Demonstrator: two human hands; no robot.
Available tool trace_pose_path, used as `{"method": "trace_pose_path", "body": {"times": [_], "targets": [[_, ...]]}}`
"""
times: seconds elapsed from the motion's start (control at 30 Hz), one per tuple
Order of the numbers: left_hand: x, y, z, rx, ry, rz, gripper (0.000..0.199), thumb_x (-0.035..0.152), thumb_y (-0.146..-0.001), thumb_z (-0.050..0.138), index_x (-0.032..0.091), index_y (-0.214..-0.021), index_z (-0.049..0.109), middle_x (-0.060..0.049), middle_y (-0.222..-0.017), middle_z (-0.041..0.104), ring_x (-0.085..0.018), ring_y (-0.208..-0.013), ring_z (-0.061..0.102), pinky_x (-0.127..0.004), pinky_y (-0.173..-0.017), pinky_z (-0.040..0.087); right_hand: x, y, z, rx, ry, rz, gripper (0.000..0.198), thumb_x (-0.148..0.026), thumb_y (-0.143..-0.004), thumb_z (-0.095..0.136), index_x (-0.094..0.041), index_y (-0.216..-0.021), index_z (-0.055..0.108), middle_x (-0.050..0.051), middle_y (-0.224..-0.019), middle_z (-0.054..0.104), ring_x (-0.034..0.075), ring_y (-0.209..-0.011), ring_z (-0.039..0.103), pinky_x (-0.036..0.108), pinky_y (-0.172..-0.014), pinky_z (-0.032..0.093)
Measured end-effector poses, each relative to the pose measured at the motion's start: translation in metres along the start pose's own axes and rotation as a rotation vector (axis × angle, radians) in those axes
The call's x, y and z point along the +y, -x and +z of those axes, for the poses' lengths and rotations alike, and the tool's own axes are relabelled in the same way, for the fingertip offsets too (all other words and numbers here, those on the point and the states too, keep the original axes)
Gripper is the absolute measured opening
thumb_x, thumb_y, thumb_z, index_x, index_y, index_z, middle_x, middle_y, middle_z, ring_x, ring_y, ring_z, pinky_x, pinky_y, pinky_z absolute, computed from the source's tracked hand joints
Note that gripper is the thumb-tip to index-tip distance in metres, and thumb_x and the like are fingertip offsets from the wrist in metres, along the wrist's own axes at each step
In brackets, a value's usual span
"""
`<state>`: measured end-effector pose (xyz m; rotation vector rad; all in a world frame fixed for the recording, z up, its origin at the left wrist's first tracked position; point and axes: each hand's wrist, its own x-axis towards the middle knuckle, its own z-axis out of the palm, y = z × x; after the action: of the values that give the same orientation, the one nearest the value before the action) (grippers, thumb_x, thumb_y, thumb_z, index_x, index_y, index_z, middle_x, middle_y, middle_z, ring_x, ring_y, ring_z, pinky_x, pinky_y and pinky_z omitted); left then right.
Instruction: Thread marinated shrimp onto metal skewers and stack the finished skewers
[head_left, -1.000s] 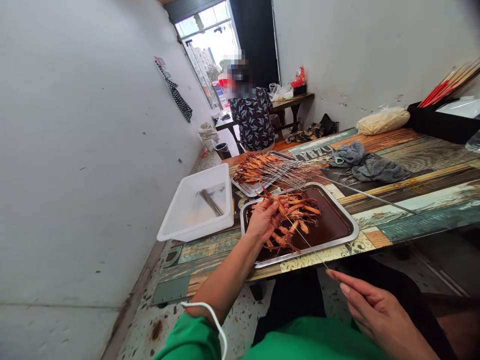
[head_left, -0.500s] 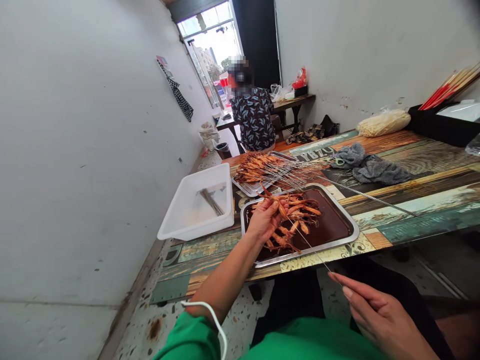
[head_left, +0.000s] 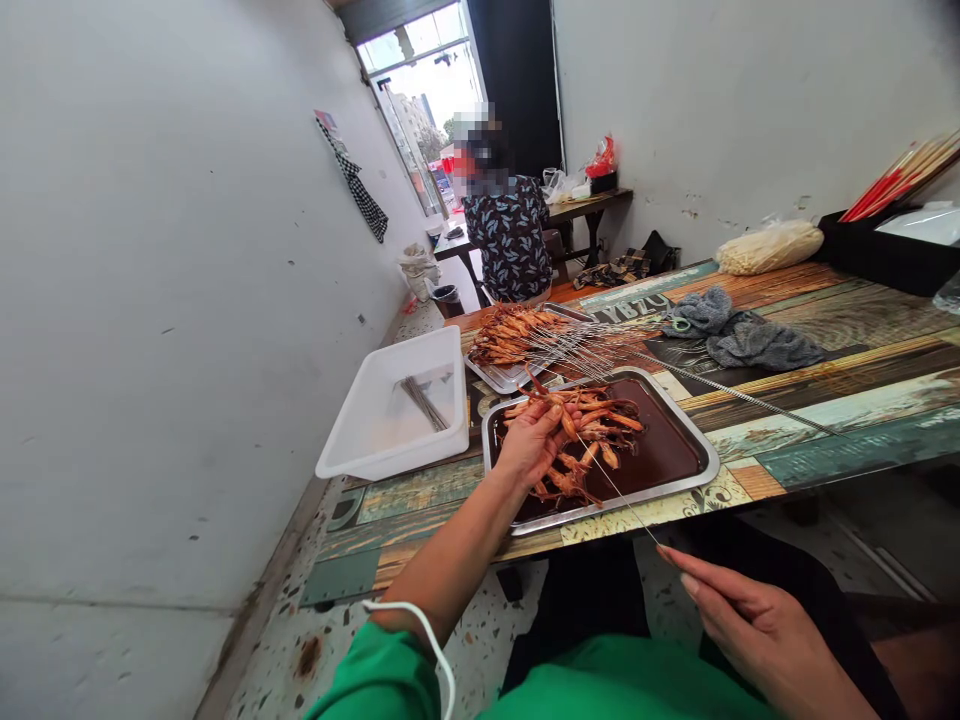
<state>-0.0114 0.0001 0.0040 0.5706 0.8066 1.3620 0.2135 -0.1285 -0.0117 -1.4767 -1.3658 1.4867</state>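
Observation:
My left hand (head_left: 534, 437) is over the near steel tray (head_left: 679, 480) and pinches a reddish marinated shrimp (head_left: 564, 415). A thin metal skewer (head_left: 611, 486) runs from that shrimp down to my right hand (head_left: 750, 620), which grips its lower end near my lap. More marinated shrimp (head_left: 592, 440) lie in brown sauce in the same tray. Behind it, a second steel tray (head_left: 501, 378) holds several finished shrimp skewers (head_left: 525, 335).
A white plastic tub (head_left: 390, 410) with loose skewers sits at the left of the patterned wooden table (head_left: 825, 410). Grey cloths (head_left: 739, 330), a bag of enoki mushrooms (head_left: 769, 245) and a black box of sticks (head_left: 892, 240) lie further right. A seated person (head_left: 506, 235) works at a far table.
Almost nothing differs; my right hand has shifted slightly on the skewer's end while my left hand keeps the shrimp in place.

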Motion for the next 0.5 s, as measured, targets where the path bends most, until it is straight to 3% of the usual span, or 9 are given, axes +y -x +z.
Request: {"method": "trace_pose_path", "body": {"times": [0.07, 0.13, 0.3, 0.5], "targets": [[0.000, 0.000, 0.000, 0.006, 0.000, -0.005, 0.010, 0.010, -0.071, 0.063, 0.011, -0.081, 0.059, -0.005, -0.079, 0.066, -0.012, -0.071, 0.064, -0.031, -0.081, 0.051, 0.001, -0.002, -0.003, 0.042, 0.076, -0.127, 0.035, -0.043, -0.069, 0.060, -0.024, -0.097, 0.071, 0.004, -0.081, 0.073, 0.022, -0.075, 0.067, 0.030, -0.067, 0.055], [0.000, 0.000, 0.000, 0.016, -0.006, -0.014, 0.010, 0.010, -0.071, 0.063, 0.011, -0.080, 0.059, -0.006, -0.079, 0.066, -0.013, -0.072, 0.065, -0.032, -0.081, 0.051, 0.007, -0.004, -0.005, 0.062, 0.144, -0.214, 0.032, -0.039, -0.071, 0.059, -0.025, -0.097, 0.071, 0.003, -0.099, 0.069, 0.025, -0.092, 0.064, 0.034, -0.081, 0.052], [-0.003, 0.000, -0.001, 0.016, -0.014, -0.042, 0.009, 0.011, -0.071, 0.064, 0.010, -0.079, 0.060, -0.006, -0.079, 0.066, -0.016, -0.078, 0.065, -0.034, -0.083, 0.050, 0.021, -0.008, -0.007, 0.064, 0.289, -0.371, 0.031, -0.030, -0.077, 0.055, -0.025, -0.106, 0.066, 0.001, -0.107, 0.065, 0.021, -0.096, 0.063, 0.029, -0.086, 0.049], [-0.003, 0.000, -0.002, 0.022, -0.010, -0.039, 0.008, 0.012, -0.072, 0.062, 0.010, -0.079, 0.059, -0.007, -0.080, 0.067, -0.016, -0.078, 0.065, -0.035, -0.084, 0.050, 0.012, -0.003, -0.004, 0.087, 0.354, -0.456, 0.030, -0.027, -0.078, 0.053, -0.025, -0.105, 0.067, -0.001, -0.104, 0.066, 0.020, -0.092, 0.064, 0.027, -0.082, 0.052]]}}
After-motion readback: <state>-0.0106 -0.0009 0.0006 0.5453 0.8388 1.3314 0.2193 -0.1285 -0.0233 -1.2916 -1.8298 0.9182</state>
